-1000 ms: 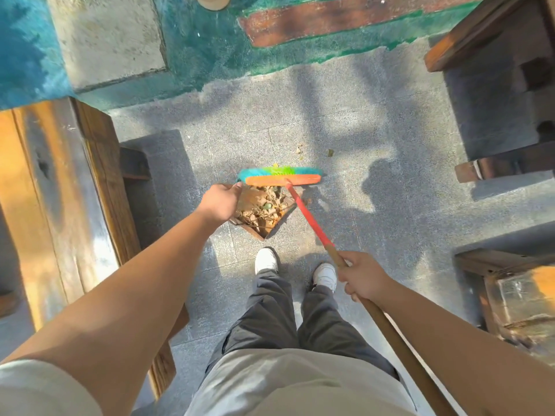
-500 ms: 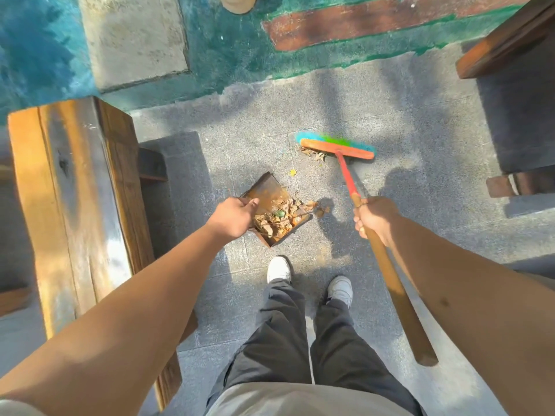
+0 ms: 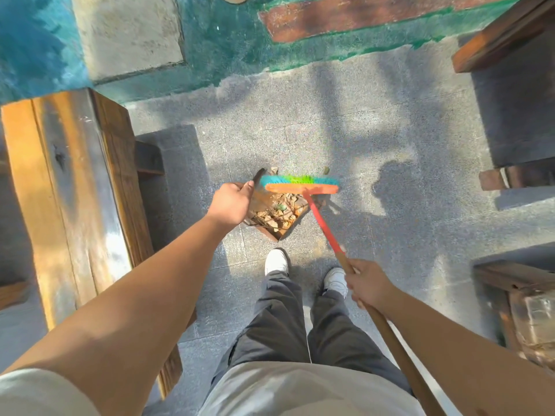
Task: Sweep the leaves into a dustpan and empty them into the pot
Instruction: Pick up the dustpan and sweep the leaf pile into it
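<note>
Leaf-filled dustpan (image 3: 271, 232) on pavement, broom (image 3: 300, 184) at its mouth

Bare forearms, short pale sleeve (image 3: 36, 394) at lower left of frame, light beige top, dark grey trousers (image 3: 288, 322), white shoes (image 3: 276, 261) (two, centre btm).

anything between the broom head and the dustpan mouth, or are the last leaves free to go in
Nothing visible blocks it. The broom head sits right at the open edge of the dustpan, which the left hand holds. A couple of leaves lie just beyond the bristles on bare floor.
</note>
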The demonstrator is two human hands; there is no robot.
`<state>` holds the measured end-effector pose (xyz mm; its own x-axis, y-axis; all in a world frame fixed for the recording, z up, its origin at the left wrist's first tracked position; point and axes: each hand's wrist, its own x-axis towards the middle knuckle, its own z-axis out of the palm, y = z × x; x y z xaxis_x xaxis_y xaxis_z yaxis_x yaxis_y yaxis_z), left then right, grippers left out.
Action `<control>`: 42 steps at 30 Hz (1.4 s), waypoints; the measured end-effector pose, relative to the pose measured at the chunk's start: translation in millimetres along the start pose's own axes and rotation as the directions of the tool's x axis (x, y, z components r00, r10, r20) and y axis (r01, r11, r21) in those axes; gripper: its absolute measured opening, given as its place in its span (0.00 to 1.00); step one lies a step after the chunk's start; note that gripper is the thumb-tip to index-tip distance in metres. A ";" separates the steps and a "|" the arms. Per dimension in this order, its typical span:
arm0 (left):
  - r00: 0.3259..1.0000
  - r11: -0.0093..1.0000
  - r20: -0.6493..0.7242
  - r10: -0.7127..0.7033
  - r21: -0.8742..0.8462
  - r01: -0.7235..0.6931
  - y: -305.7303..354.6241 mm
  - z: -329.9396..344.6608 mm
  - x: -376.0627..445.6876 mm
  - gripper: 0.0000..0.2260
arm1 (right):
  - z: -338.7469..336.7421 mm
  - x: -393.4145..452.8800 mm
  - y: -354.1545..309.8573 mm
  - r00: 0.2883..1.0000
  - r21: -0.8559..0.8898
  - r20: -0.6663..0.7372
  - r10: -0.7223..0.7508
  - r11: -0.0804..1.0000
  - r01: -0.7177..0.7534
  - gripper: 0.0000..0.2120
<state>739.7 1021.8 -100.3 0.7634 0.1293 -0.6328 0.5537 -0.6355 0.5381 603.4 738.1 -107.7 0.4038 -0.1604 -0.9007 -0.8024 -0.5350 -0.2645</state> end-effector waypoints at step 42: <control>0.947 0.909 -0.240 -0.212 -0.405 0.101 -1.5 -4.3 -10.3 0.19 | -124.1 -62.4 152.1 0.988 -0.071 -0.154 0.020 0.997 -0.031 0.24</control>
<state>732.5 1024.7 -92.2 0.6857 0.4397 -0.5801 0.7148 -0.2561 0.6508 510.7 563.8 -48.9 0.4503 -0.2970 -0.8420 -0.7817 -0.5869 -0.2110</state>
